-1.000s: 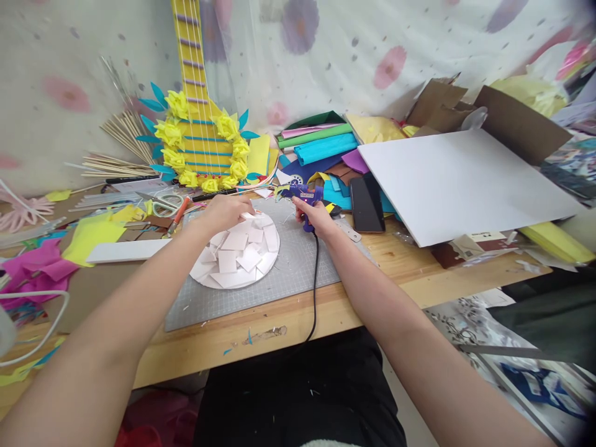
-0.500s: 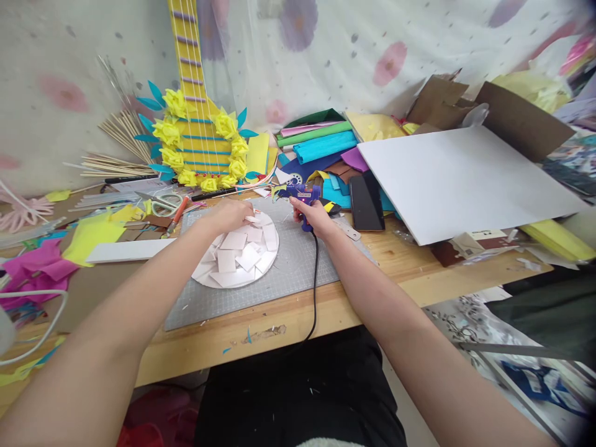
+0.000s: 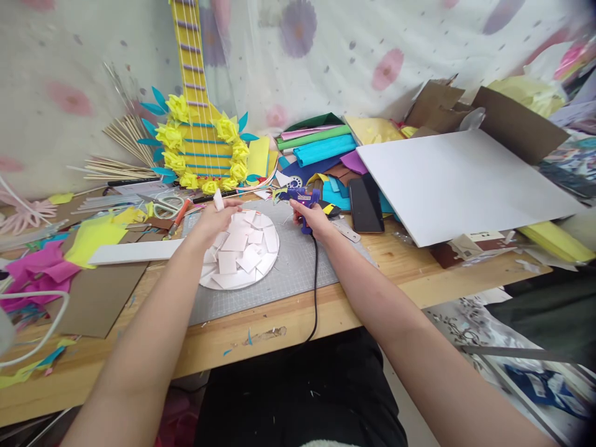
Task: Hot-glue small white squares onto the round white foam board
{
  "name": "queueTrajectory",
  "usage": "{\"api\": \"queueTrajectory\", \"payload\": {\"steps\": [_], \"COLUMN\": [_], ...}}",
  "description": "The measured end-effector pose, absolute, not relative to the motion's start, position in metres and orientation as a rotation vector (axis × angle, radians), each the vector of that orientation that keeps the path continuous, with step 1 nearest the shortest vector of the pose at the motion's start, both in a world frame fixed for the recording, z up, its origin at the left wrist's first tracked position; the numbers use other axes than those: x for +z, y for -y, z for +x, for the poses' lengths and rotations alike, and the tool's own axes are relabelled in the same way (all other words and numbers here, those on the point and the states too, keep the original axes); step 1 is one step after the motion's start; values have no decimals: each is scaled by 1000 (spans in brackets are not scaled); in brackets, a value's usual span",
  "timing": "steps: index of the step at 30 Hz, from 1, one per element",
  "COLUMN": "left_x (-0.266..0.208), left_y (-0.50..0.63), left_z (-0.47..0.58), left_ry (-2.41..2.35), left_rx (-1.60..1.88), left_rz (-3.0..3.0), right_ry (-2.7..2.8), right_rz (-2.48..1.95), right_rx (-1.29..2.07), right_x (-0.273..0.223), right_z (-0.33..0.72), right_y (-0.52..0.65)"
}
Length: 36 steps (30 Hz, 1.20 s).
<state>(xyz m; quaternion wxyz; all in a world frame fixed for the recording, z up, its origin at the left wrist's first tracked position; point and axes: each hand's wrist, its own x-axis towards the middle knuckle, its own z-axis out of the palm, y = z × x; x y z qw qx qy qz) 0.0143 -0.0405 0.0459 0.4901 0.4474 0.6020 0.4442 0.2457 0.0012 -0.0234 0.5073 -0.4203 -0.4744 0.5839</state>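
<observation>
Head view: a gray cutting mat (image 3: 298,273) lies on the wooden bench (image 3: 400,264), close to its near edge, and a round white disc (image 3: 208,279) rests flat on the mat's left half. Overlapping white squares (image 3: 239,241) cover most of the disc. The left hand (image 3: 216,221) is at the disc's far-left rim, its fingers bent toward the right; a small white piece (image 3: 218,199) sticks up from its grasp, though just which fingers pinch it I cannot tell. The right hand (image 3: 311,217) is wrapped around a blue glue gun (image 3: 305,196) over the mat's far side, the nozzle turned left, just beside the disc but apart from it. A black cord (image 3: 316,279) drops from the handle across the mat and over the bench's near edge.

Right of the gun lies a dark phone (image 3: 365,203), and a large white board (image 3: 470,186) slants across the bench's right end. Along the far edge stand a yellow guitar model (image 3: 209,149) ringed with flowers and, farther right, colored paper rolls (image 3: 326,149). Scissors (image 3: 174,207) lie beyond the mat's far-left corner; a white strip (image 3: 137,251) lies toward the bench's left end.
</observation>
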Motion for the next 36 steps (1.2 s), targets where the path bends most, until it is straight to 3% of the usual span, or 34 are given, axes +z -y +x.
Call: {"api": "queueTrajectory", "payload": {"steps": [7,36], "left_x": [33,21], "left_y": [65,64], "left_z": [22,7], "left_ry": [-1180,-1252], "left_rx": [1102,1415], "left_rz": [899,918], "right_ry": [1194,1198], "right_rz": [-996,-1039], "right_rx": [1452,1419], "right_x": [-27,-28], "right_z": [241,235], "right_y": [2,8]}}
